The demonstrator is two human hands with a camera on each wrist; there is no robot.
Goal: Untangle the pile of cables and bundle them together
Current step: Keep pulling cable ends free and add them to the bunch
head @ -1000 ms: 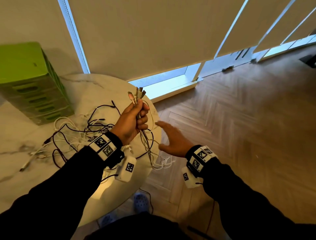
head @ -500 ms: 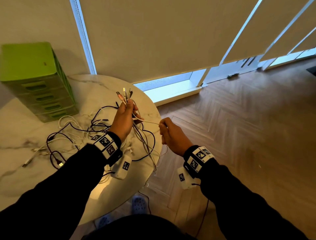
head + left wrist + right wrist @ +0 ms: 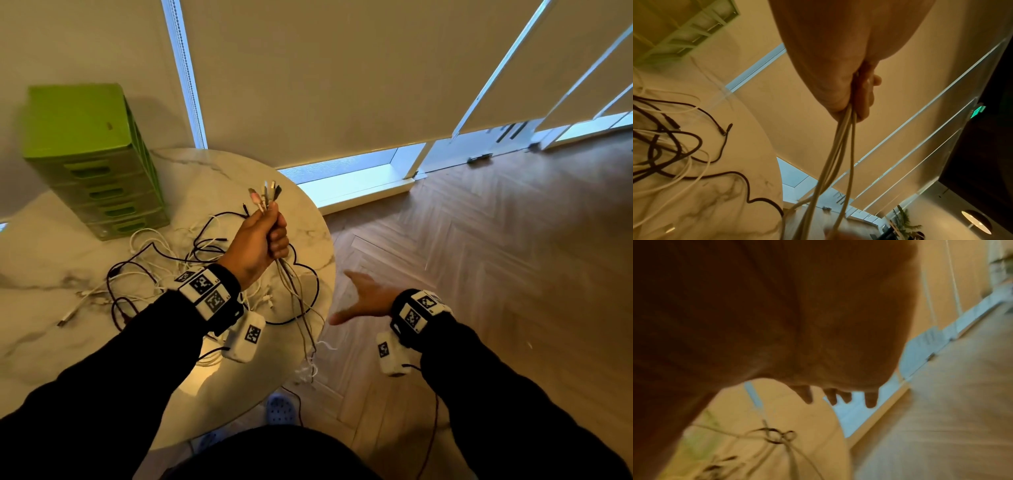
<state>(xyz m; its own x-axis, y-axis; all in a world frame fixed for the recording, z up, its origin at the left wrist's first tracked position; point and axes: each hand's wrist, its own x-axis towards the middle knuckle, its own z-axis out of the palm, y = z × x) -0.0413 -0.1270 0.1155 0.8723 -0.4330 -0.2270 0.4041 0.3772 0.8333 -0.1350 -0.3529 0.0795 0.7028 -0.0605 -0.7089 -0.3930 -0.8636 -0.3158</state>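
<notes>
**A:** Start with the hands. What is each doing?

**B:** The left hand (image 3: 262, 245) is fisted round a gathered bunch of cables (image 3: 291, 284), with the connector ends (image 3: 265, 195) sticking up out of the fist and the strands hanging down past the edge of the round marble table (image 3: 308, 219). The right hand (image 3: 368, 298) is spread, fingers straight, holding nothing, off the table over the wooden floor.

**A:** So how does the bunch lie from the free hand?

**B:** To its left and slightly higher. Its long axis runs steeply downward from the fist, with loose tails (image 3: 310, 368) dangling at the bottom. The right hand is nearer those hanging strands.

**A:** And the rest?

**B:** A tangled pile of black and white cables (image 3: 154, 270) lies on the table behind the left wrist, beside a green drawer unit (image 3: 89, 154).
</notes>
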